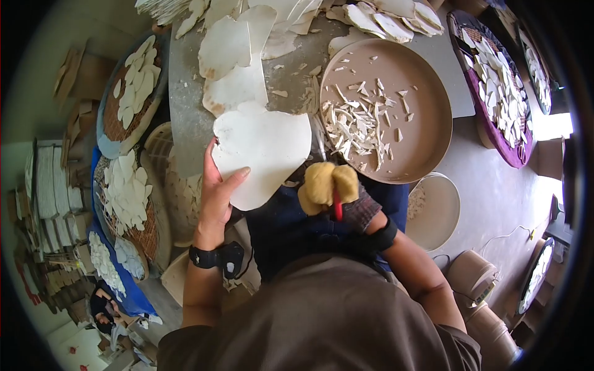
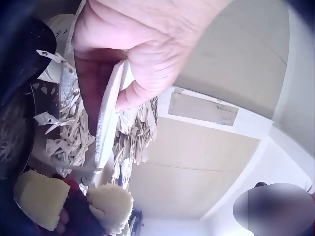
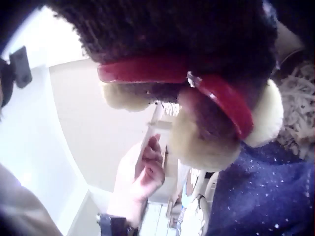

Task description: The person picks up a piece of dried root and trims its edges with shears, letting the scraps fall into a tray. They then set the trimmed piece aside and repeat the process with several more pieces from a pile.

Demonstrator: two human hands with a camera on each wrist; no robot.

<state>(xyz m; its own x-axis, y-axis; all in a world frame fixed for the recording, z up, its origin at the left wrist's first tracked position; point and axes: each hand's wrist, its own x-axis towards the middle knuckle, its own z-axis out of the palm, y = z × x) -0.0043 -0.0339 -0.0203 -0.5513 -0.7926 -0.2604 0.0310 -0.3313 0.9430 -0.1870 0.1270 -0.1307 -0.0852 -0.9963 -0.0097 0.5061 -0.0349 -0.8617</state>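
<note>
My bare left hand (image 1: 218,193) pinches a broad, flat off-white slab (image 1: 266,151) by its left edge, thumb on top. In the left wrist view the slab stands edge-on, thin and rough along its rim. My right hand (image 1: 354,209) wears a dark knit glove with yellow foam pads (image 1: 322,185) on the fingers. It grips red-handled snips (image 3: 147,73), whose metal end lies close to the slab's right edge. The foam and glove hide much of the tool.
A round brown tray (image 1: 424,123) with many cut strips (image 1: 356,127) sits ahead right. More slabs (image 1: 226,49) lie on the grey table. A white bucket (image 1: 445,201) stands at the right. Baskets of pale pieces flank both sides, and another person (image 1: 102,309) is far left.
</note>
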